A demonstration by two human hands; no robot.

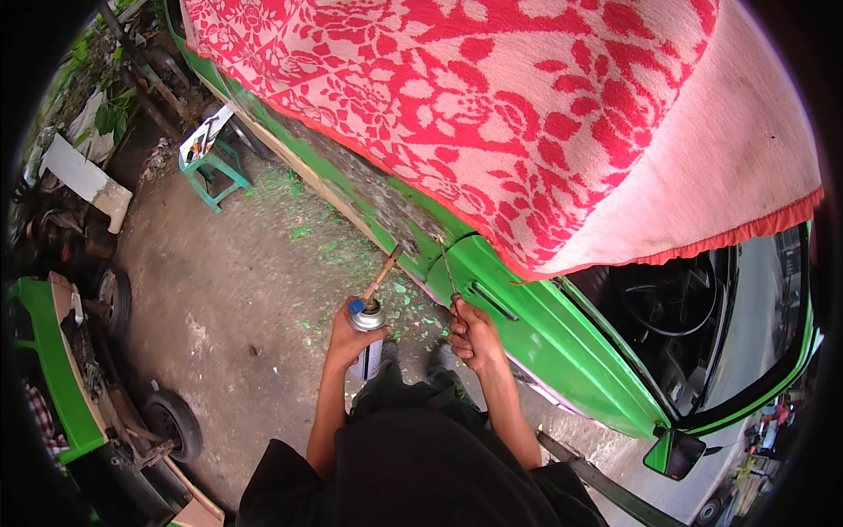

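At the centre of the frame, my left hand [347, 338] grips a silver metal gas can [369, 338], fingers wrapped tight around its round body; what is inside it cannot be seen. A blue-collared torch nozzle [383, 274] rises from the can's top, its brass tip tilted toward the scraped grey patch on the green car door [562, 338]. Just right of it, my right hand [474, 334] is closed on a thin metal scraper [447, 268], fingers clamped at its lower end, blade against the door panel. A red-and-pink patterned towel [527, 114] with an orange fringe drapes over the car above. Green paint flakes [303, 230] litter the rough concrete ground. A small green stool [213, 171] stands at upper left.
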